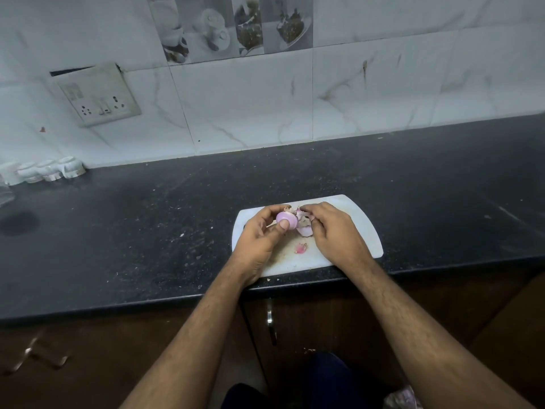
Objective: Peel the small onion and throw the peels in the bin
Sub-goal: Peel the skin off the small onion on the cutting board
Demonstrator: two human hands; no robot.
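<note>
Head view: peeling is underway. The left hand [262, 231] clamps the small purple onion [285, 220]; the right hand [333, 228] pinches loose papery pink skin [303, 222] beside it. Next, pull free, then bin it.

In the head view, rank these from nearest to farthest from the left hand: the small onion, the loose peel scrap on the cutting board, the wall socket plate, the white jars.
1. small onion, held in the left hand.
2. loose peel scrap, on the cutting board, to the right.
3. white jars, far left by the wall.
4. wall socket plate, up on the tiles; close to the jars' distance.
</note>
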